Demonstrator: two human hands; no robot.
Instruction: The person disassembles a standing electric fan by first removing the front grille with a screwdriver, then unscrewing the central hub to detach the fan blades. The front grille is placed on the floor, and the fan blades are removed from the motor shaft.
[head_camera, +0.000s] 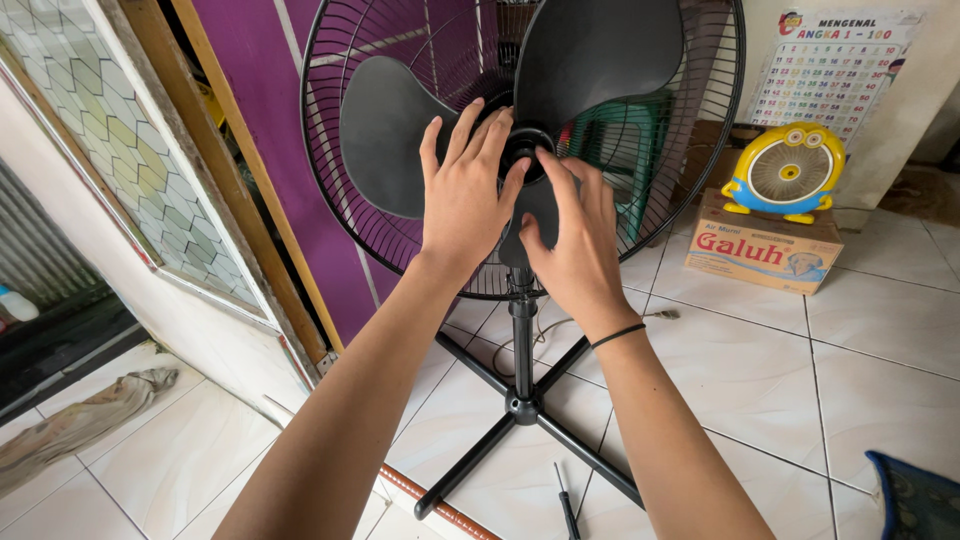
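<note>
Both hands rest spread on the black fan blade (520, 140): left hand (465, 195) and right hand (575, 235) flank the hub (524, 150), fingers loose, gripping nothing. Far right, a closed cardboard box (765, 255) carries a small yellow fan (787, 172); its contents are hidden.

small fan (787, 170) on cardboard box (762, 255), right of stand fan (520, 140)

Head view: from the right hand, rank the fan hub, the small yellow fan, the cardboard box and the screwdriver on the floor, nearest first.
1. Fan hub: under the fingertips of the right hand, at the centre of the blades.
2. Cardboard box: on the floor, to the right.
3. Small yellow fan: on top of the box; too close to call against the box.
4. Screwdriver: on the tiles, bottom of the picture.
</note>
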